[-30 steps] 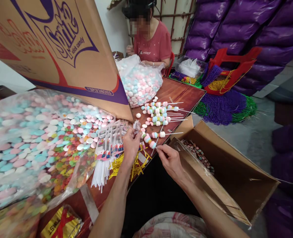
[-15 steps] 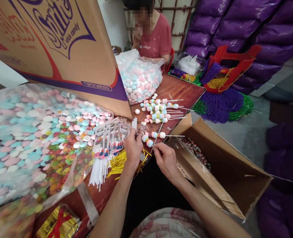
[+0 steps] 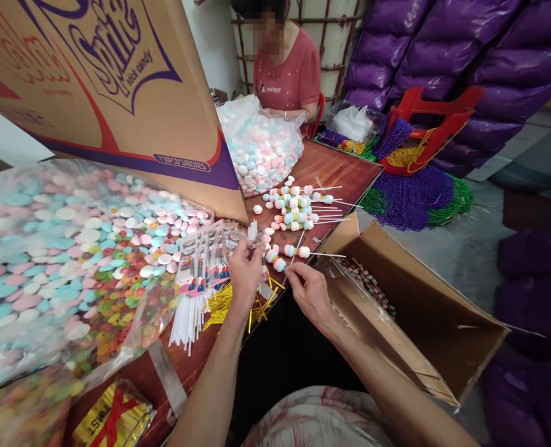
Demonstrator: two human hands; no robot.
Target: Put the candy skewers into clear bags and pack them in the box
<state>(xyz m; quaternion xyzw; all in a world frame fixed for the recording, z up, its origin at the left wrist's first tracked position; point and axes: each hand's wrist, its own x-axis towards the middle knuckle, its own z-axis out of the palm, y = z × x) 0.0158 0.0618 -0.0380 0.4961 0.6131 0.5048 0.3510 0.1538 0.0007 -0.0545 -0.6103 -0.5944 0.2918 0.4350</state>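
My right hand (image 3: 310, 290) is closed in a pinch at the lower end of a candy skewer (image 3: 275, 257), threaded with pink, blue and orange sweets. Its stick is mostly hidden by my fingers. My left hand (image 3: 246, 270) has its fingers pressed together on a small clear plastic bag (image 3: 258, 237), just left of the skewer's upper end. Beside the held skewer, another candy skewer (image 3: 296, 251) lies with its white stick pointing right. Behind it is a pile of finished candy skewers (image 3: 296, 208). Printed clear bags (image 3: 206, 254) are stacked left of my left hand.
White sticks (image 3: 187, 323) and gold twist ties (image 3: 222, 304) lie on the wooden table (image 3: 335, 164). A large bag of sweets (image 3: 46, 261) spreads left, below a tall carton (image 3: 130, 124). An open cardboard box (image 3: 424, 323) stands right. A co-worker (image 3: 287, 74) sits across.
The small clear bag has shifted slightly left with my left hand, away from the skewer. My right hand stays at the skewer's lower end. The co-worker's raised hand has come down.
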